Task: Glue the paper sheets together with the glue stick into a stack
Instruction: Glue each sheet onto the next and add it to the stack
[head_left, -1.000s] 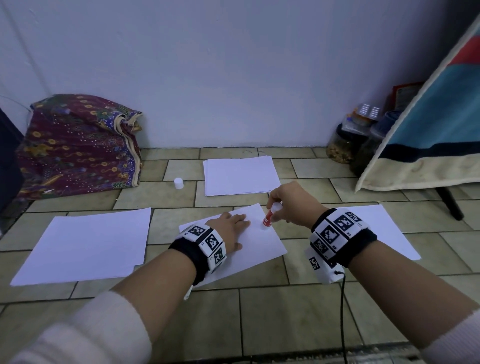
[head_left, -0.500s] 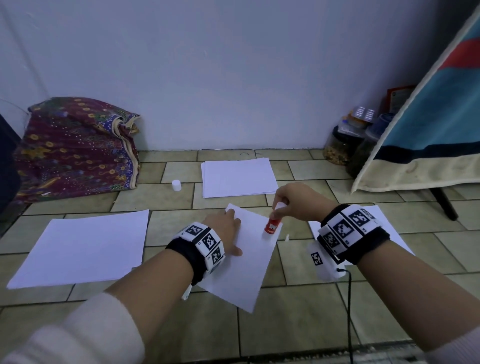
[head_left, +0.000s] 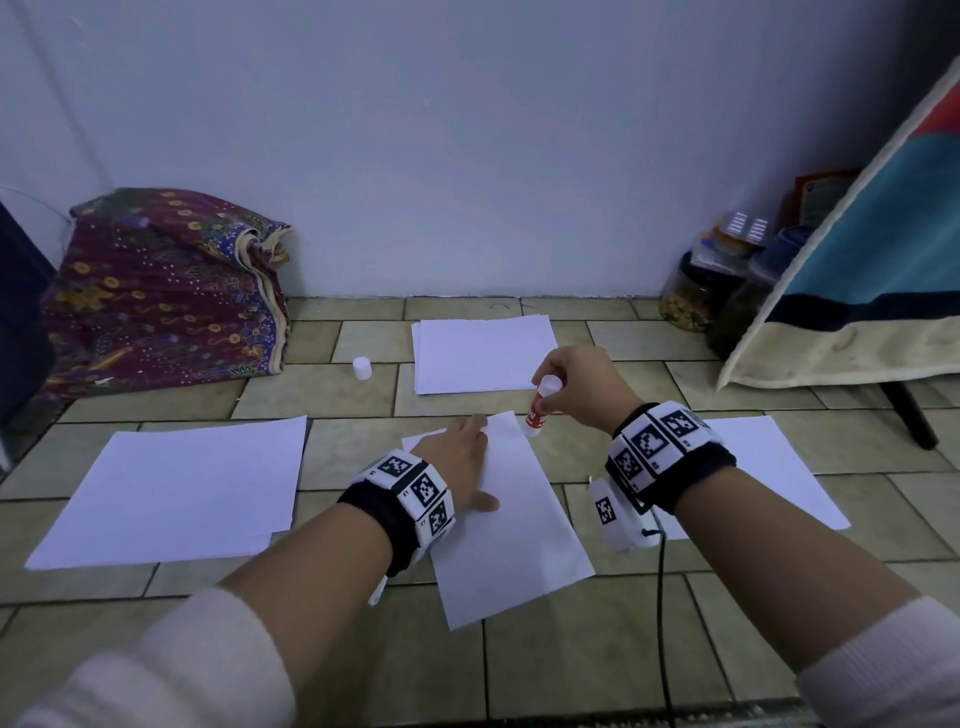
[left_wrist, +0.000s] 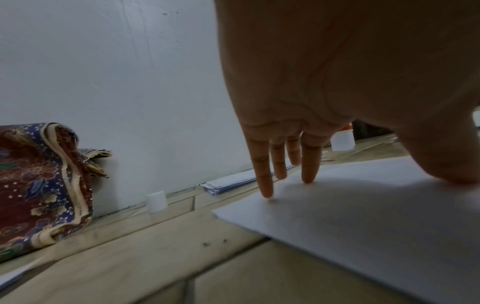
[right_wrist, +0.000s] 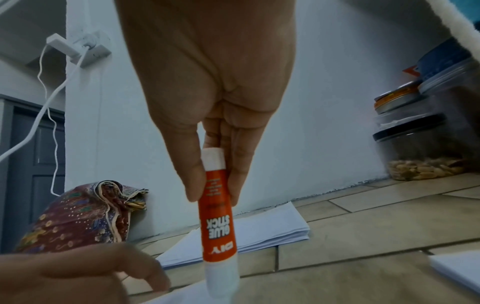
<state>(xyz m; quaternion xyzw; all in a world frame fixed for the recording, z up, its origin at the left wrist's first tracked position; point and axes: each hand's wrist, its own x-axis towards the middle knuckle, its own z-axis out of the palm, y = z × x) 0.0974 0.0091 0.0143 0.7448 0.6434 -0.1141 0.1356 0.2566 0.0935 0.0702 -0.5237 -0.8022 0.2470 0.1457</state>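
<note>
1. Where the right wrist view catches the glue stick (right_wrist: 218, 228) close up, its orange label reads "GLUE STICK" and "DIY", upside down; smaller print above that is too blurred to read.
2. The right hand (head_left: 582, 387) pinches the glue stick near its upper end between thumb and fingers, tube roughly upright, white lower end down at the far right corner of the middle paper sheet (head_left: 511, 525); whether the tip touches the paper I cannot tell.
3. The left hand (head_left: 457, 462) lies on that sheet's far left part, fingers (left_wrist: 265, 181) straight and spread, tips pressing the paper, thumb out to the side.
4. The middle sheet lies on the tiled floor (head_left: 571, 665), turned at an angle to the tile lines.
5. A paper stack (head_left: 483, 356) lies farther off by the wall, another sheet (head_left: 176, 493) near the floor's left edge, and one more (head_left: 769, 457) at the right, partly under the right wrist.
6. A small white cap (head_left: 362, 368) stands on the floor left of the paper stack, near a patterned cloth bundle (head_left: 161, 291).
7. Only the right wrist view shows a wall charger with a white cable (right_wrist: 64, 67) and the lidded jars (right_wrist: 426, 148) clearly; only the head view shows both marker-printed wristbands (head_left: 415, 488).
</note>
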